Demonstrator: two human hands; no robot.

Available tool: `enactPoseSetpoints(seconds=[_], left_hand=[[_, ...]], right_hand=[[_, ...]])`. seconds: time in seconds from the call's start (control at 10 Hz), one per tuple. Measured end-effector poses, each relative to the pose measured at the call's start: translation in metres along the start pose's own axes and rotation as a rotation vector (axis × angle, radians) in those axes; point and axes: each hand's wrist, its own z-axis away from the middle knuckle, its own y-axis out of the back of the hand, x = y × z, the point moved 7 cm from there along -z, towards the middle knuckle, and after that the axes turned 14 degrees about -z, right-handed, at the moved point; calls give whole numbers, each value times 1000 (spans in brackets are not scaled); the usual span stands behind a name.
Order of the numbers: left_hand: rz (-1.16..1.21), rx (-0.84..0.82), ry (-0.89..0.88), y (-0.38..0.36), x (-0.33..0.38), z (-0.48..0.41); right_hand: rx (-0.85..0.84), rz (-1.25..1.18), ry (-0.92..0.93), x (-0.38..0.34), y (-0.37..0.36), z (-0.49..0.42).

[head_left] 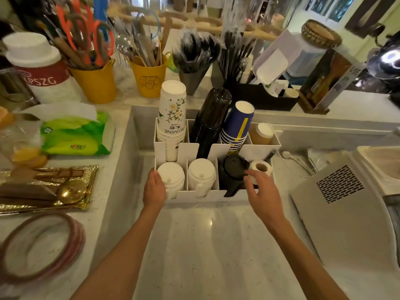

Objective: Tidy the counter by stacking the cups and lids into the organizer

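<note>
A white organizer (207, 194) stands on the counter. Its back row holds a white jasmine cup stack (172, 111), a black cup stack (211, 120), a blue cup stack (237, 126) and brown cups (260, 133). The front row holds two white lid stacks (171, 176) (201, 174), black lids (232, 169) and a white tape roll (260, 167). My left hand (154, 189) grips the organizer's front left corner. My right hand (260, 191) hovers at the black lids, fingers spread, fingertips touching their right edge.
Yellow buckets of utensils (95, 83) (149, 76) and black straw holders (192, 61) stand behind. A green tissue pack (75, 135) and a gold tray (45, 187) lie left. A white machine (350, 204) sits right. A black box (264, 98) is behind the organizer.
</note>
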Motion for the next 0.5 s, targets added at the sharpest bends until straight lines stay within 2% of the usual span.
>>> enactPoseSetpoints(seconds=[0.1,0.2,0.3,0.4,0.5], left_hand=[[-35,48,-87,6,4,19],[-51,50,-180,9,10,38],[-152,14,-194,15,16,45],[-301,-17,-221,21,16,57],[-413,19,-273,23,9,89]], right_hand=[[18,-1,-45,30,7,28],[-46,71,-109,69,2,47],[-218,222,-160,93,-8,56],[-326,229,-187,98,-8,59],[-307,205,-119,95,-2,63]])
